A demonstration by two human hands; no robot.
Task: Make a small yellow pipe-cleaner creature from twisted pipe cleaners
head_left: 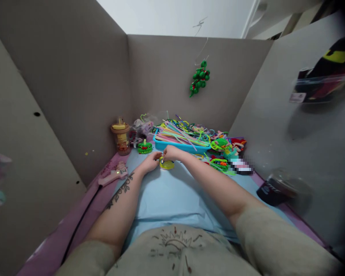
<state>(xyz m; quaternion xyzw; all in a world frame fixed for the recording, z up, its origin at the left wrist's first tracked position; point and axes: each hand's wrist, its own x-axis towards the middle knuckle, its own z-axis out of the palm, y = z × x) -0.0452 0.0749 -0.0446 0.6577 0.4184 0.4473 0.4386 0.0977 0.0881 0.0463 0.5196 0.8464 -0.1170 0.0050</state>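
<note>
A small, rounded yellow figure with dark-and-white spots [167,165] sits on the light blue cloth; it looks fuzzy, and its exact kind is unclear. My left hand [151,161] reaches it from the left, fingertips closed at its upper left side. Over its top, my right hand [173,153] is bent down with the fingers pinched together. Whatever lies between those right fingertips is too small to make out. Just behind my left hand stands a green fuzzy figure [145,147] with eyes and a red mouth.
A blue tray [181,146] heaped with pastel pipe cleaners [184,134] stands behind my hands. A pink glue gun [113,176] and a lidded cup [121,140] are at left. Colourful fuzzy pieces [221,145] and a dark container [273,190] lie right. Grey panels enclose the table.
</note>
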